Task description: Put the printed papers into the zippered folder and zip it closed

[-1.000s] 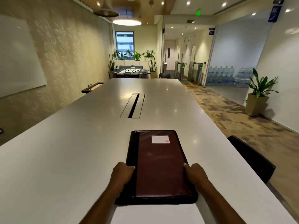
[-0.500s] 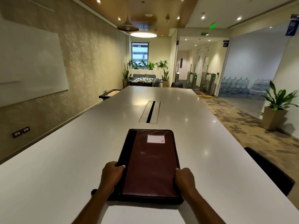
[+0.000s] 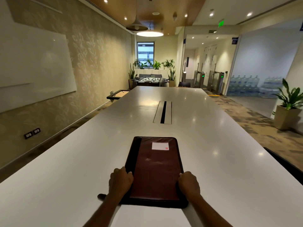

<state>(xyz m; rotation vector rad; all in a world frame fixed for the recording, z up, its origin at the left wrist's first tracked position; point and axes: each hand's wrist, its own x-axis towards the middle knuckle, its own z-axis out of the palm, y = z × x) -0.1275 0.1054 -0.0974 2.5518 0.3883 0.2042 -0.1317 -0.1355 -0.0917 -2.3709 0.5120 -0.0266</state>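
Still both hands (image 3: 121, 180) gripping folder (image 3: 155, 169) sides; view swung right.

An office meeting room is being shown: a long white conference table (image 3: 188, 128) is running toward a window, a whiteboard (image 3: 32, 66) hanging left of it, access turnstiles (image 3: 211, 81) and stacked water jugs (image 3: 246, 84) standing beyond its right side.

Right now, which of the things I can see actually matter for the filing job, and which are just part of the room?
Part of the job:
- zippered folder, closed, flat on the white table
- left hand and right hand, gripping its two sides
No printed papers show.

Just lying about:
- potted plant
- foosball table
- whiteboard
- water bottles
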